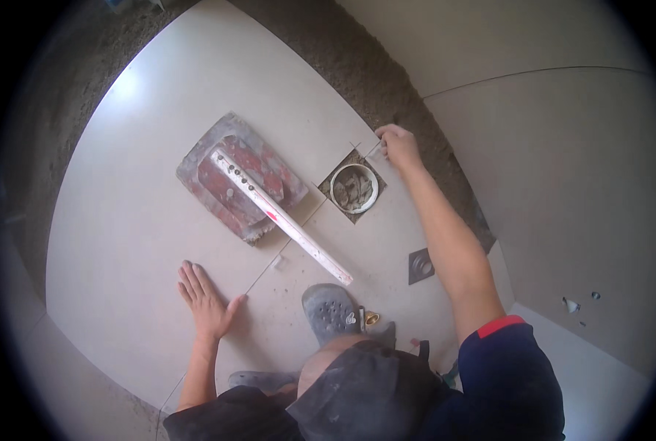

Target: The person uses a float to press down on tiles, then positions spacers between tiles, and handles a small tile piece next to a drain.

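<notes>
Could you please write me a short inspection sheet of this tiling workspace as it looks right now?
Surface: pale floor tiles, laid beside a bare mortar bed.
Job's things: drain pipe in a square cutout, full of rubble; thin white spacer.
Clutter: red trowel, white level lying across it, small grey drain cover.
Grip: left hand flat on the tile; right hand pinches the spacer.
Cables: nothing seen.
Surroundings: tiled wall; grey clog.

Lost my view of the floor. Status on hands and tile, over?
Left hand flat, open on the large floor tile. Right hand pinching a thin white strip at the drain cutout corner. Notched trowel and level lying on the tile.
</notes>
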A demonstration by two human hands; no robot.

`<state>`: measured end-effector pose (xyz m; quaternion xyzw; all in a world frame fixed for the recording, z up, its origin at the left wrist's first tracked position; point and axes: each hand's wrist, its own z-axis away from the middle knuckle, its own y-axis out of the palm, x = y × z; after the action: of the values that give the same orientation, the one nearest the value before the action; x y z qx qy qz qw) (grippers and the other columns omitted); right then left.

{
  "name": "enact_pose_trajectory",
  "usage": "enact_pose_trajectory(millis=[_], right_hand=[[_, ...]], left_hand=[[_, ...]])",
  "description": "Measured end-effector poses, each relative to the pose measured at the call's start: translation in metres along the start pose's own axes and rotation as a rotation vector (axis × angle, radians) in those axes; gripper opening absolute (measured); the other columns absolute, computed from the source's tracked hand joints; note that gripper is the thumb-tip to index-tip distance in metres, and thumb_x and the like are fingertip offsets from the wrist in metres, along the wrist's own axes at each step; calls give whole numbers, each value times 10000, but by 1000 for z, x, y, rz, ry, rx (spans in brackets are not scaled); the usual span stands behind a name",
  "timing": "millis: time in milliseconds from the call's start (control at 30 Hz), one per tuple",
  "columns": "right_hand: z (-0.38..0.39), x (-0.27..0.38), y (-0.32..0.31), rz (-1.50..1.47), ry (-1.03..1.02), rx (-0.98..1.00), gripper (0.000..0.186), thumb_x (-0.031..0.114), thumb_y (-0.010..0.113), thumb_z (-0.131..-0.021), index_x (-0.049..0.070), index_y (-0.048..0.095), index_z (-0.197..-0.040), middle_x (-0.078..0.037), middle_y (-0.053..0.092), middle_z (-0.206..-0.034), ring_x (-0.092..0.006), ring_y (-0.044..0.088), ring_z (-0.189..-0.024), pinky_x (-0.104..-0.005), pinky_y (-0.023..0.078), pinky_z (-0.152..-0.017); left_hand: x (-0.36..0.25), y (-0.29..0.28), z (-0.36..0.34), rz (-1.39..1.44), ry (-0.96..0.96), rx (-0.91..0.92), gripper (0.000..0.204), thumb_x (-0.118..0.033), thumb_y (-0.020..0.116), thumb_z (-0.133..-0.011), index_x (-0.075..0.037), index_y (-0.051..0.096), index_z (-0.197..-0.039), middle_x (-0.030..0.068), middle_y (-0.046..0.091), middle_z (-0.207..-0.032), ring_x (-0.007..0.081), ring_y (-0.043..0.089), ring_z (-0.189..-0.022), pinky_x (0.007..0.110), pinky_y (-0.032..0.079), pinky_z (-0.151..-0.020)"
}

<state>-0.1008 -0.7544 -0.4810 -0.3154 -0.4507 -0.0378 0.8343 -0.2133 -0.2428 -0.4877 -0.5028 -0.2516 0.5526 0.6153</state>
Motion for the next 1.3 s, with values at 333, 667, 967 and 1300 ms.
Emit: enact_pose_trajectory(millis=[333, 667, 967, 1300], right_hand=[[198, 55, 113, 86, 66, 715, 517, 491, 518, -964, -19, 593, -1003, -116, 619, -830, -229, 626, -678, -384, 500, -632], [192, 157, 83, 162, -311, 501, 611, 522, 423, -985, -49, 557, -815, -229, 602, -664, -405, 624, -682, -457, 480, -623], [129, 132, 114, 248, -91, 520, 662, 568, 364, -989, -31, 576, -800, -146, 578, -622, -278, 585, -568, -397, 463, -576], [135, 81, 111, 310, -141, 311, 738, 616, 351, -965, -68, 623, -925, -250, 659, -844, -414, 636, -845, -470, 475, -769]], left_hand=[[-23, -12, -7, 39, -120, 19, 1285, -678, 665, -720, 150, 22, -1464, 298, -68, -1570, 424, -128, -1463, 586, -75, -1136], [-18, -1, 0, 58, -139, 20, 1273, -639, 680, -729, 151, 6, -1464, 328, -67, -1557, 432, -126, -1460, 598, -71, -1129], [-17, -7, -5, 33, -130, 42, 1267, -676, 644, -741, 170, 28, -1455, 327, -50, -1559, 439, -109, -1460, 609, -62, -1126], [-26, -2, -4, 33, -118, 42, 1282, -694, 638, -729, 171, 30, -1454, 328, -48, -1559, 440, -108, -1460, 591, -66, -1134]])
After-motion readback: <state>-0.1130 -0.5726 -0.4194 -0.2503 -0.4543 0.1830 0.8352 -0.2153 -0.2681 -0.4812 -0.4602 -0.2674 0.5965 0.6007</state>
